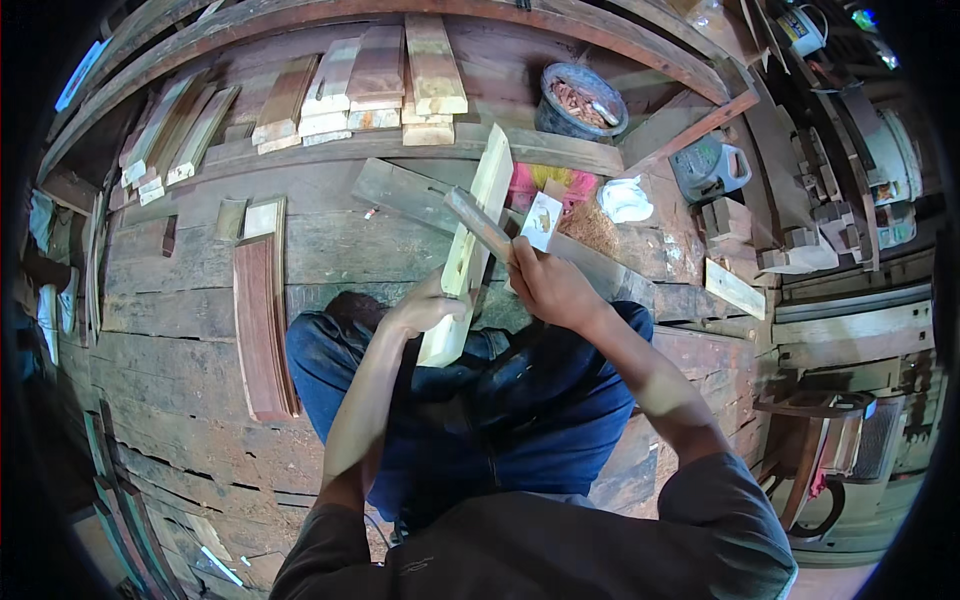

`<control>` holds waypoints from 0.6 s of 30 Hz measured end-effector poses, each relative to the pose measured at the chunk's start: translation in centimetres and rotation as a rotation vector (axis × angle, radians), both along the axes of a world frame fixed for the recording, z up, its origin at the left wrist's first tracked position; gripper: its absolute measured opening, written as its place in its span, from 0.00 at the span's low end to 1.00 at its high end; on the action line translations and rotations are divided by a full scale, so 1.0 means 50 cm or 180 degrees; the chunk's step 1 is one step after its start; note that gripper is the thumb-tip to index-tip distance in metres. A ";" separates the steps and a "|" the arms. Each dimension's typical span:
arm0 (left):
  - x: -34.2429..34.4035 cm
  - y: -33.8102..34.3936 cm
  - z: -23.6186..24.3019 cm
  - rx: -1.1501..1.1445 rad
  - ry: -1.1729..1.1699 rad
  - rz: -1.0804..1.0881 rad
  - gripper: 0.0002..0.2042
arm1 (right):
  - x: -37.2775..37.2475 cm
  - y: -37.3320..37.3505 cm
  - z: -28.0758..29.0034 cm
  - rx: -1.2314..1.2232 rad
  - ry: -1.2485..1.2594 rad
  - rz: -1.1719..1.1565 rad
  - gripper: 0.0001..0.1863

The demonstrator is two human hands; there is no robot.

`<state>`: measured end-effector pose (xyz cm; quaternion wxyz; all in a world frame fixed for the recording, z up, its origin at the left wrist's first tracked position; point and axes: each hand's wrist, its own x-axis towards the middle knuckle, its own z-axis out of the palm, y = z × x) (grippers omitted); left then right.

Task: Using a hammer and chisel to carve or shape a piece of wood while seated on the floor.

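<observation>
My left hand (425,308) is closed round the lower part of a pale wooden piece (488,185), which stands tilted over my lap. My right hand (557,285) grips a grey-brown bar-shaped tool (478,223); its far end crosses in front of the pale piece. I cannot make out the tool's exact kind. Just beyond my right fingers shows a white card-like piece (541,219) with a brownish mark; whether I hold it is unclear. Behind both hands a grey plank (400,195) lies slantwise on the floor.
Several cut boards (380,75) lie in a row at the back. A dark bucket (582,100) of wood chips stands near sawdust (590,228), a white crumpled bag (626,200) and a grey jug (708,168). Reddish boards (262,330) lie left of my knee.
</observation>
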<state>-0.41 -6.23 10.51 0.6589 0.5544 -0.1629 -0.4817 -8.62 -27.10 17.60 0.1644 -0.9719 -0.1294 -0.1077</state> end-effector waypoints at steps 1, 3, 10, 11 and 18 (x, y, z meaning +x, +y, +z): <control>-0.001 0.002 0.009 -0.0074 -0.0239 0.0071 0.25 | 0.007 0.006 0.018 -0.0190 0.0073 -0.0197 0.13; 0.002 -0.011 0.002 -0.0168 -0.0813 0.0002 0.23 | 0.027 -0.015 0.043 -0.0279 -0.0006 -0.0565 0.14; 0.000 0.010 -0.008 -0.0316 -0.0459 0.0087 0.29 | 0.032 -0.003 0.063 -0.0488 0.0300 -0.0325 0.21; -0.005 0.012 -0.002 -0.0378 -0.0852 0.0325 0.28 | 0.028 -0.007 0.087 -0.0717 0.0487 -0.0166 0.20; -0.016 -0.036 -0.012 -0.0599 -0.1618 0.0348 0.30 | 0.061 -0.094 0.050 -0.1111 0.0223 -0.0428 0.12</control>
